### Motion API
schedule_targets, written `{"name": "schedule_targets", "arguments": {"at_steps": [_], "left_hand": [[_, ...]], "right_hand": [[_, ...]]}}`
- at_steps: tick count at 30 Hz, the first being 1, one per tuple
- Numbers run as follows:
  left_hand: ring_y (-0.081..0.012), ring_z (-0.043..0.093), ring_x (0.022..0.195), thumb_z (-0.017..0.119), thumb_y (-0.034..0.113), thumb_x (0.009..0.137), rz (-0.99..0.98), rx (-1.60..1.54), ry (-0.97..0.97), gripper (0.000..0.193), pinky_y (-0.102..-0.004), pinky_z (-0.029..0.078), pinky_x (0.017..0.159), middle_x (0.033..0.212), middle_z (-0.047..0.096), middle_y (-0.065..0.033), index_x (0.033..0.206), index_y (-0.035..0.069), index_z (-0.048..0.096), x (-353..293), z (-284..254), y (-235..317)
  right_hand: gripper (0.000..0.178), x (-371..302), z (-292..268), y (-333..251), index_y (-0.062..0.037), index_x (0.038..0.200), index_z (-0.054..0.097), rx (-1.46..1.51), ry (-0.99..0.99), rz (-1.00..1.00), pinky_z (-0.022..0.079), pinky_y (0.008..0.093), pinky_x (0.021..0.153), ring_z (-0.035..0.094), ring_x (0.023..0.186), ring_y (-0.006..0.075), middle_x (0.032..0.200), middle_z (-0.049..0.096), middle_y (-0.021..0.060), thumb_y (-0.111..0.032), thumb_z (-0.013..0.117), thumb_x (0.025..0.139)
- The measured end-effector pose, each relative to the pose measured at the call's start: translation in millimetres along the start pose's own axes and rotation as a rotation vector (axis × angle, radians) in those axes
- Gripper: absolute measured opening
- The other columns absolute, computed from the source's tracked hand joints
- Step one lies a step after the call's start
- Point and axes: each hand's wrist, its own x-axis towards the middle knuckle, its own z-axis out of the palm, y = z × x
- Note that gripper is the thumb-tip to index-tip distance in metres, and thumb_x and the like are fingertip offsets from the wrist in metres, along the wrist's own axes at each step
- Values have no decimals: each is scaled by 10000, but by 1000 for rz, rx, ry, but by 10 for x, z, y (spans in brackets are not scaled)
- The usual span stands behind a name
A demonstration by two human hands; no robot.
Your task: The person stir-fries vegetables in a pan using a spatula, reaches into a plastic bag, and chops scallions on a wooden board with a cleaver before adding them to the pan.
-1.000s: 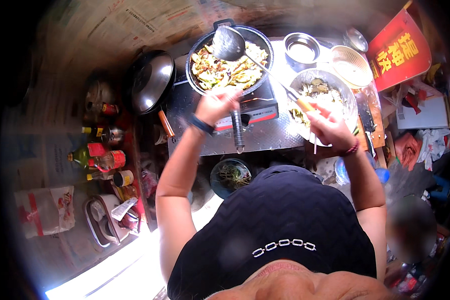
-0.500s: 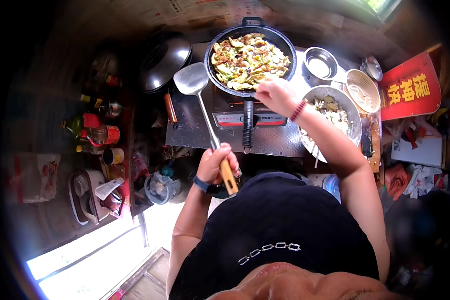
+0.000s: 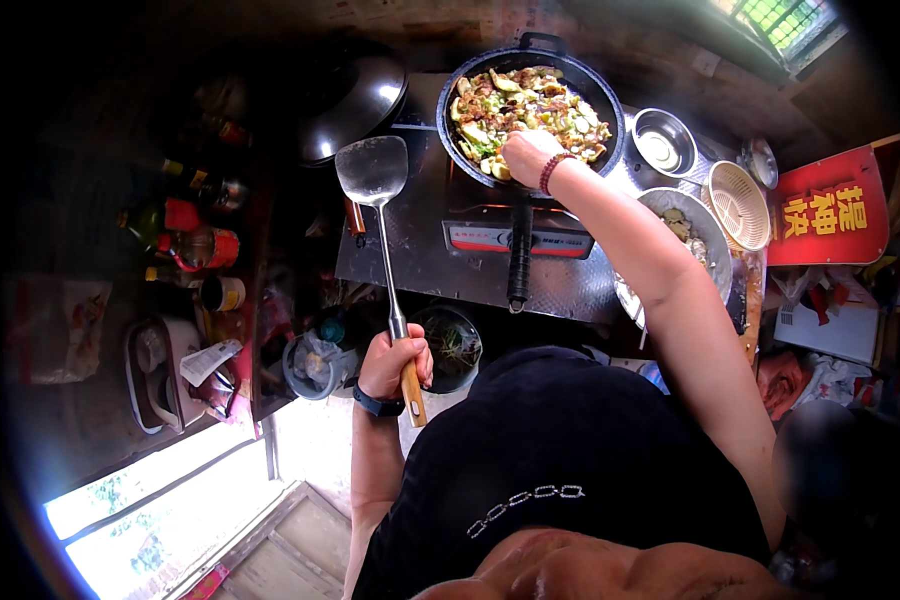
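Holding: left hand (image 3: 394,362) clamped on spatula (image 3: 373,172) handle.
Right hand (image 3: 526,157): over wok (image 3: 530,105) at 12 o'clock, fingers probably pinching food.
Advice: keep fingertips off hot metal.

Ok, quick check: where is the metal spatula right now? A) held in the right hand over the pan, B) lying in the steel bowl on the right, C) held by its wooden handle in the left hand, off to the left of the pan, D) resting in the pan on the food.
C: the left hand grips the spatula by its wooden handle, blade clear of the pan, while the right hand reaches over the food.
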Motion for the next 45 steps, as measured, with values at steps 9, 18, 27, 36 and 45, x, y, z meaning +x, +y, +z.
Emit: {"name": "schedule_targets", "arguments": {"at_steps": [9,18,27,36,45], "left_hand": [[-169,525,465,555,83,846,-25,60,-62,137,-281,468,458,555,522,-73,948,5,508,93,-3,30],[-188,523,472,559,114,844,-112,104,-185,152,-306,456,437,544,520,-86,972,33,565,339,28,-40],[-209,516,447,558,82,841,-152,190,-187,123,-318,455,417,545,520,-92,947,24,531,500,479,50],[-183,520,475,571,100,839,-250,211,-382,128,-300,461,439,568,518,-72,936,25,534,586,528,-161],[-204,511,492,536,132,860,-235,146,-317,115,-331,470,459,566,504,-81,893,24,557,410,760,-333]], "right_hand": [[147,-141,-103,432,-57,757,699,835,358,162,504,311,652,625,637,179,712,668,78,-192,674,706],[72,-950,-529,271,-50,831,562,2361,283,-12,382,190,462,511,574,90,699,558,29,-89,612,865],[114,-2459,-1534,-894,1,957,567,2704,-133,-620,381,261,496,490,602,172,809,546,160,-78,569,875],[107,-3104,-1778,-939,32,900,606,2212,-254,-832,434,313,710,566,807,184,868,605,127,-66,619,858],[159,-3428,-878,-422,32,872,588,2248,77,25,349,163,472,457,551,35,708,541,38,-108,531,921]]}}
